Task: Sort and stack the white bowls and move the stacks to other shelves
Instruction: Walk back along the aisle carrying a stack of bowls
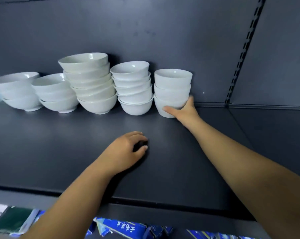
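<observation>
Presently five stacks of white bowls are lined along the back edge of the shelf (59, 152), close against the back panel (145, 31). The right stack (172, 83), three deep bowls nested upright, is gripped at its lowest bowl by the right hand (185, 110): the thumb is laid across the front and the fingers are wrapped round the right side. Just beside it to the left the next stack (133, 88) is seen, then the tall stack (92, 83) with its upper bowls tilted, then a low stack (56, 94) and the end stack (19, 94) toward the back left corner. The left hand (125, 152) is held over the middle of the shelf, its fingers loosely curled and kept apart from the thumb. Blue packets (125, 226) are glimpsed below the front edge
</observation>
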`<action>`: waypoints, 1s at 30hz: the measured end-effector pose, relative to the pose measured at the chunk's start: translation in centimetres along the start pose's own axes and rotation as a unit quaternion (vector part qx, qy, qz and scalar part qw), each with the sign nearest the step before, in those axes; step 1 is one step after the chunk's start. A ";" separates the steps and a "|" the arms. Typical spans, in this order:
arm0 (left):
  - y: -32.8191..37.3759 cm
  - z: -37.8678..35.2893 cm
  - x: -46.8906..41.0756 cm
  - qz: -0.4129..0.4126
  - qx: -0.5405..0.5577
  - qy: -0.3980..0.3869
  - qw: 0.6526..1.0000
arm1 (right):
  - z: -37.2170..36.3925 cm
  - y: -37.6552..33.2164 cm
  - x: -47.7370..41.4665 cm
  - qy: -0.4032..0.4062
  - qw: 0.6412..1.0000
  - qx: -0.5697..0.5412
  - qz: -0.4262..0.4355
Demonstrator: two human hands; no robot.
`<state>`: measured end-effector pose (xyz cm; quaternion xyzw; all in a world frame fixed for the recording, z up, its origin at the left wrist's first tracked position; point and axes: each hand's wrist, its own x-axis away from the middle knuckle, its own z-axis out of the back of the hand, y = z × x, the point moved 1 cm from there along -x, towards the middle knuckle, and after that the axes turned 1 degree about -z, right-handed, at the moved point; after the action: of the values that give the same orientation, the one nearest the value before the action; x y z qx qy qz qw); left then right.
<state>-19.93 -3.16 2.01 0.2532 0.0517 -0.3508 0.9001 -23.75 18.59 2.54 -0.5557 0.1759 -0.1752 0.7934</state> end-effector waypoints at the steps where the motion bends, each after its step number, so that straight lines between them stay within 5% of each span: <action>1: -0.3 -0.2 0.0 0.001 0.008 0.000 1.000 | -0.4 0.0 -0.5 0.011 1.000 -0.025 0.008; 12: -1.6 -0.2 -0.3 0.018 0.078 -0.025 0.996 | -0.2 0.6 -0.9 0.025 0.995 -0.080 0.045; 24: -1.1 0.1 0.7 -0.009 0.052 -0.077 0.996 | 3.7 -0.4 9.5 -0.084 0.992 -0.007 0.089; 27: -0.2 0.7 1.3 -0.002 0.198 -0.048 0.979 | 4.1 -0.2 12.2 -0.092 0.991 -0.012 0.093; 30: 1.5 1.3 1.9 -0.039 0.378 -0.023 0.925 | 4.4 0.2 14.3 -0.107 0.991 -0.028 0.080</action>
<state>-17.61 -3.99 3.29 0.5639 -0.0955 -0.3845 0.7246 -9.08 15.52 2.56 -0.5776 0.1391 -0.0460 0.8031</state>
